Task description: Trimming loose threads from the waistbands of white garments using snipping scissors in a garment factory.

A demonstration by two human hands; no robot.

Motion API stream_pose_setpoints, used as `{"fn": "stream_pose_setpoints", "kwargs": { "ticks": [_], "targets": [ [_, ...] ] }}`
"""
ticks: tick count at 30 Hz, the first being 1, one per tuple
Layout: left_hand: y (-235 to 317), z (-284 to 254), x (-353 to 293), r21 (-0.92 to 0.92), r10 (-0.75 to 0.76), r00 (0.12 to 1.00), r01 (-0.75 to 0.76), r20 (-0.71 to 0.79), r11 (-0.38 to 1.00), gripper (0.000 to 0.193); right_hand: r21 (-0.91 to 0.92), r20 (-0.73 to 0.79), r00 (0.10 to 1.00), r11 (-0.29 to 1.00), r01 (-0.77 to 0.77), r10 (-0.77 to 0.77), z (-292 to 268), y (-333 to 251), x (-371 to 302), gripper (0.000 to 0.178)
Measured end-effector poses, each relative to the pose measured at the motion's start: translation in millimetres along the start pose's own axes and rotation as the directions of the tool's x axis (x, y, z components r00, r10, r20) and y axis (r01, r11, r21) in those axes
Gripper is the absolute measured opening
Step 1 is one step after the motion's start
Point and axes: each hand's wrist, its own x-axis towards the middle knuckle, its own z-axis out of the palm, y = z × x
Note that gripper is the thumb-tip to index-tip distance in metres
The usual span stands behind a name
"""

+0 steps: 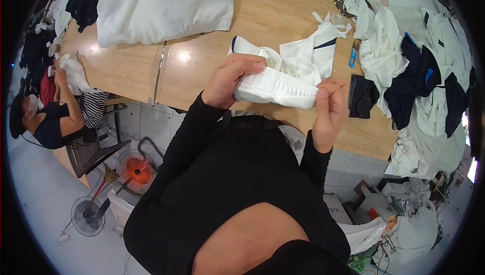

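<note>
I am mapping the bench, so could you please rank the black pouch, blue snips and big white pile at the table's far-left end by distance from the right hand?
From the right hand, in the head view:
1. Black pouch, just right of it.
2. Blue snips, beyond the pouch.
3. Big white pile, far left.

A garment workshop: fabric heaps (419, 57) cover a wooden worktable (202, 67), thread snips (352, 56) alongside

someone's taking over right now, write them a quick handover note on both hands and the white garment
Left hand: grips the left end of the white garment's ribbed elastic band, thumb on top.
Right hand: fingers pinch the band's right end.
The white garment trails back onto the wooden table; blue snips and a black pouch lie to its right.
Done: garment picked up, band stretched between the hands.
Left: snips untouched; heaps of clothes wait at right.
</note>
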Motion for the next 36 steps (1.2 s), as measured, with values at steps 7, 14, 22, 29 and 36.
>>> {"fn": "stream_pose_setpoints", "kwargs": {
  "ticks": [7, 14, 22, 29, 36],
  "targets": [
    [5, 0, -16, 0.254, 0.137, 0.990, -0.144, 0.046, 0.956, 0.016, 0.177, 0.015, 0.998, 0.983, 0.051, -0.054, -8, -10, 6, 0.008],
    [16, 9, -22, 0.448, 0.313, 0.912, -0.404, 0.264, 0.798, 0.011, 0.186, -0.050, 0.995, 0.978, 0.093, -0.085, -12, -20, 3, 0.016],
    [14, 11, -24, 0.406, 0.332, 0.904, -0.420, 0.270, 0.812, 0.010, 0.205, -0.075, 0.992, 0.972, 0.117, -0.104, -14, -26, 1, 0.021],
    [13, 10, -23, 0.371, 0.273, 0.926, -0.358, 0.262, 0.857, 0.009, 0.224, -0.051, 0.992, 0.966, 0.126, -0.118, -14, -24, 2, 0.023],
    [10, 13, -23, 0.339, 0.280, 0.934, -0.343, 0.221, 0.876, 0.010, 0.217, -0.028, 0.996, 0.972, 0.092, -0.088, -12, -24, 2, 0.023]
  ]
}}
